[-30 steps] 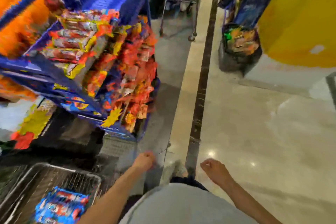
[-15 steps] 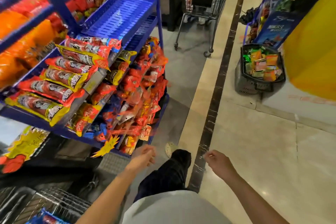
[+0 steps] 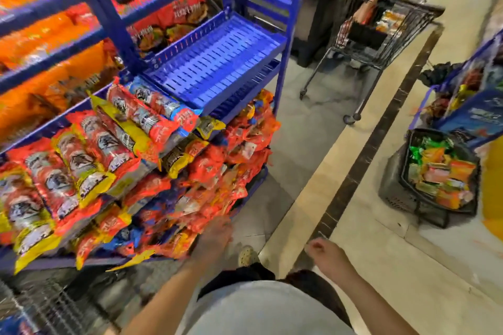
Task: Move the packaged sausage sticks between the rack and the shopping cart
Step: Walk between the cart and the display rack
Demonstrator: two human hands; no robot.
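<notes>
Two hands: left hand (image 3: 215,238), right hand (image 3: 328,254). One basket (image 3: 394,193). One shoe (image 3: 246,255).

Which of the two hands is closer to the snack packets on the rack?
The left hand, right beside the lowest red packets at the corner of the blue rack. The right hand hangs loosely curled over the floor, away from it.

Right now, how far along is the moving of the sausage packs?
Done: packs fill the lower shelves of the rack. In hand: nothing; the left hand hovers by the lowest packs, the right hand hangs loosely curled. Left: the cart shows only at the corner, blurred, so its load cannot be judged.
</notes>
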